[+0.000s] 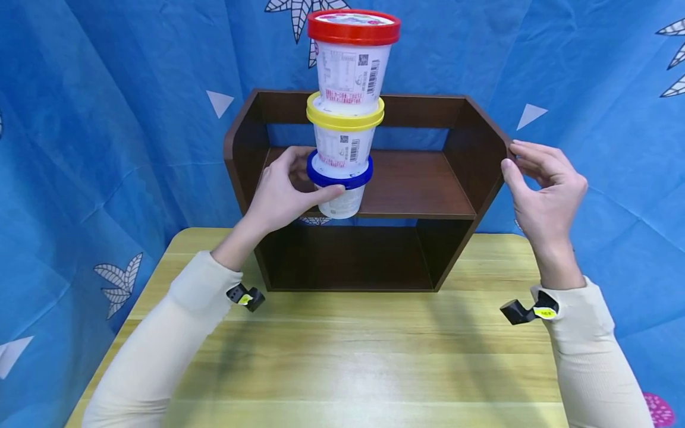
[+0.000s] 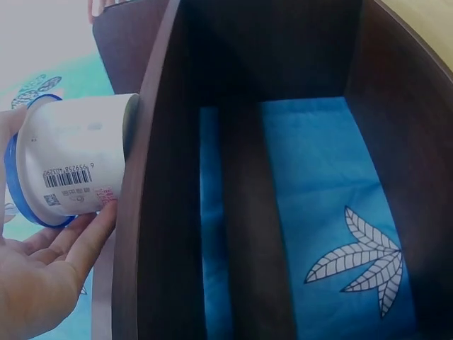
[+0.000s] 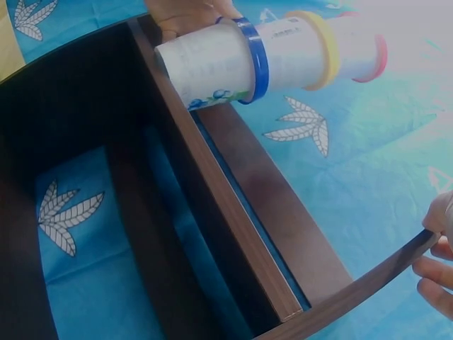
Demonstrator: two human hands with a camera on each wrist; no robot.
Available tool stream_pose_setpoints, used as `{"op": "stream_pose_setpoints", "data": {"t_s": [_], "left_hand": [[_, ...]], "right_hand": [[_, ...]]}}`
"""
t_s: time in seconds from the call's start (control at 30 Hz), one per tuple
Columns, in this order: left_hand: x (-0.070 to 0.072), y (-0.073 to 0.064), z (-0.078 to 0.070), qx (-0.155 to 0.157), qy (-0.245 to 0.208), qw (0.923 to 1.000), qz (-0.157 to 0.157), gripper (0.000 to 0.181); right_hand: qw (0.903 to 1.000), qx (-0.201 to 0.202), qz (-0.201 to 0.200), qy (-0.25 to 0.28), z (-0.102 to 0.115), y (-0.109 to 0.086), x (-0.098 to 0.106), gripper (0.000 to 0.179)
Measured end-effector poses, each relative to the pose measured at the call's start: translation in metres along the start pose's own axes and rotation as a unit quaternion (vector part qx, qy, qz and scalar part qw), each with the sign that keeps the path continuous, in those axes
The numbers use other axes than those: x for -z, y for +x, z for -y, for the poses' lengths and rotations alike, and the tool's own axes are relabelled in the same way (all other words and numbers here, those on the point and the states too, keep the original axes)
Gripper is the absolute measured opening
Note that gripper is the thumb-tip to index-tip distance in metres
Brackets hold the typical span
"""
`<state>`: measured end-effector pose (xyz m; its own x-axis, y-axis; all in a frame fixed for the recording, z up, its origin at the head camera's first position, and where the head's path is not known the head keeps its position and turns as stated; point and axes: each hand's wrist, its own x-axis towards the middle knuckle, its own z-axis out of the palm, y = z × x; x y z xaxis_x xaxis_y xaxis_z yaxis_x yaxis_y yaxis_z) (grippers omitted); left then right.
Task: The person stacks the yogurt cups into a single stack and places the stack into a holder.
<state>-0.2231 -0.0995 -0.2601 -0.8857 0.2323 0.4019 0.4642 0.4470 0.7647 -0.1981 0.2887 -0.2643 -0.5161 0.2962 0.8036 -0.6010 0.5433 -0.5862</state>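
Note:
My left hand (image 1: 280, 193) grips a white tub with a blue lid (image 1: 342, 204), thumb across its front. On that tub stand a yellow-lidded tub (image 1: 343, 145) and, on top, a larger red-lidded tub (image 1: 350, 71); the stack is upright. The bottom tub's base sits at the front edge of the middle board of a dark brown two-tier shelf (image 1: 417, 184). In the left wrist view the fingers reach under the blue-lidded tub (image 2: 81, 159). My right hand (image 1: 551, 196) pinches the front edge of the shelf's right side panel (image 1: 484, 154) between thumb and fingers.
The shelf stands toward the back of a light wooden table (image 1: 348, 351). Behind it hangs a blue curtain (image 1: 144, 119) with leaf and triangle prints. A small black camera is strapped to each wrist. A rail (image 1: 423, 112) crosses the shelf's upper back.

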Motion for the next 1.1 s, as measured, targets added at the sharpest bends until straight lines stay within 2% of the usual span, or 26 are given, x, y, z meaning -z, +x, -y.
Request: {"op": "stream_pose_setpoints", "data": {"t_s": [0.1, 0.83, 1.1], "left_hand": [[0.001, 0.004, 0.003, 0.006, 0.006, 0.9999, 0.006, 0.078], [0.002, 0.004, 0.002, 0.022, -0.002, 0.9997, 0.009, 0.084], [0.001, 0.007, 0.002, 0.024, -0.009, 0.9995, 0.02, 0.085]], "right_hand": [[1.0, 0.006, -0.002, 0.0, 0.0, -0.001, -0.002, 0.022], [0.9998, 0.009, -0.015, -0.001, 0.023, -0.019, 0.009, 0.022], [0.9997, 0.003, -0.023, -0.01, 0.031, -0.026, 0.014, 0.022]]}}
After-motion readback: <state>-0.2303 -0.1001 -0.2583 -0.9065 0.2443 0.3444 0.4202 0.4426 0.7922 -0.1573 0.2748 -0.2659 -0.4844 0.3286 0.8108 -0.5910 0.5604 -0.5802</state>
